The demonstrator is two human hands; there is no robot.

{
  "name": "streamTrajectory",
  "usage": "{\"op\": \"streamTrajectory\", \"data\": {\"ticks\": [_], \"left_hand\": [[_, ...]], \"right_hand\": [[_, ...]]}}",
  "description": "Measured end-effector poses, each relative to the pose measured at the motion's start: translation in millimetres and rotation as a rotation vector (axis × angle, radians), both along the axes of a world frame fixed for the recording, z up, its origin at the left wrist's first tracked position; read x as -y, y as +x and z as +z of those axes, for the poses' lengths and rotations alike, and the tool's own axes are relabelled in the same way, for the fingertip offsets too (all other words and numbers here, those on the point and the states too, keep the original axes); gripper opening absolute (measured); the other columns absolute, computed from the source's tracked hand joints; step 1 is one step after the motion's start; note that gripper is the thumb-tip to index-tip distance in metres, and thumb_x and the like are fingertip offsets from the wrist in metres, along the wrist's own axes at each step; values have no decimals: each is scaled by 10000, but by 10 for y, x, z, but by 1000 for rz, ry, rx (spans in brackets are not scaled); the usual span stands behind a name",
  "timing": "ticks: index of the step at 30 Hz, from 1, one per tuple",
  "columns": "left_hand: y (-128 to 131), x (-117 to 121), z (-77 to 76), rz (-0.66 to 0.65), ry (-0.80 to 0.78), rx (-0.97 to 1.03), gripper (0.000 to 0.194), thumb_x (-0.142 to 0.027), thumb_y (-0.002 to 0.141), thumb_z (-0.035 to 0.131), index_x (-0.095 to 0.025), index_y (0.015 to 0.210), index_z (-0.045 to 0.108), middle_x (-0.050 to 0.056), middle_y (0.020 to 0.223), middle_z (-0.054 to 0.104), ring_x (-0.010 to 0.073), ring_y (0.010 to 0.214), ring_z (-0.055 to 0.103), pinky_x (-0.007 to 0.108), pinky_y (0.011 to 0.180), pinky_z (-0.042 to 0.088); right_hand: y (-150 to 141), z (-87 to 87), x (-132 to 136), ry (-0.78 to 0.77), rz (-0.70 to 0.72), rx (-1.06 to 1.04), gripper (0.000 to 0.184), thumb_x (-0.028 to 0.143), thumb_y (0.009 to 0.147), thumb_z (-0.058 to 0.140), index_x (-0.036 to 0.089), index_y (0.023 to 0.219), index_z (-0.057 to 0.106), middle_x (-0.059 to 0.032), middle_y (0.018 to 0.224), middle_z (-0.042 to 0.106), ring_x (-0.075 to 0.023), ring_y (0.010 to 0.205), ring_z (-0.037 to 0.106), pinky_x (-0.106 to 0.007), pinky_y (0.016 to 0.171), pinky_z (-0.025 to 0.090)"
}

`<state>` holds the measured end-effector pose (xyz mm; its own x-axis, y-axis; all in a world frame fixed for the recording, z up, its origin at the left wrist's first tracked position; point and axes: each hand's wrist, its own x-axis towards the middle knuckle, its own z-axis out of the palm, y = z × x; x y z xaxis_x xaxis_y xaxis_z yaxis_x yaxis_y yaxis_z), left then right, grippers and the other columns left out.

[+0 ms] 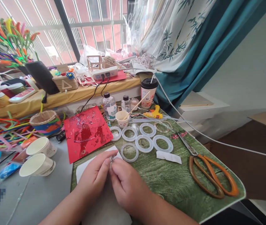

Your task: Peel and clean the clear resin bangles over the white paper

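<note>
left grip [96,173] and right grip [129,182] are closed on a small item [111,158], mostly hidden; white paper [107,201] is seen beneath, translucent rings [136,143] just beyond, scissors [195,153] well right.

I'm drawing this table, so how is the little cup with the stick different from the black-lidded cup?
The little cup is shorter; the lidded cup is taller. The little cup is open; the lidded cup wears a black lid. A wooden stick leans from the little cup; a white straw tops the lidded cup. Both stand upright.
</note>
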<state>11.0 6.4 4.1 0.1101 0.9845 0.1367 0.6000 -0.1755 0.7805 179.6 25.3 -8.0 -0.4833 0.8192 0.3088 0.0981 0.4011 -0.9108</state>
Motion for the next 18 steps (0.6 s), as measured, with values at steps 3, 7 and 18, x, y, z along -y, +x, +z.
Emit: {"op": "streamTrajectory", "data": {"ticks": [3, 7, 18], "left_hand": [[-12, -5, 38, -61, 68, -62, 414, -358, 1086, 442, -253, 1378, 716, 105, 1348, 756, 284, 1252, 706, 428, 1069, 582], [-14, 1, 45, -74, 102, -112, 441, -354, 1088, 448, -258, 1456, 671, 119, 1370, 718, 290, 1275, 682, 428, 1080, 572], [8, 33, 25, -78, 136, -158, 474, -333, 1100, 416, -246, 1525, 608, 140, 1334, 701, 290, 1261, 659, 441, 1069, 552]], "right_hand": [[8, -15, 11, 26, -24, 9, 261, 179, 1043, 424, 224, 789, 468, -46, 833, 597, -197, 771, 565, -324, 713, 452], [7, -25, 11, -28, -94, 29, 299, 196, 1051, 431, 233, 755, 413, -26, 793, 557, -184, 729, 533, -314, 677, 422], [4, -56, -24, -42, -35, 15, 339, 267, 1074, 417, 226, 739, 445, -29, 788, 564, -184, 731, 540, -323, 684, 425]]}}
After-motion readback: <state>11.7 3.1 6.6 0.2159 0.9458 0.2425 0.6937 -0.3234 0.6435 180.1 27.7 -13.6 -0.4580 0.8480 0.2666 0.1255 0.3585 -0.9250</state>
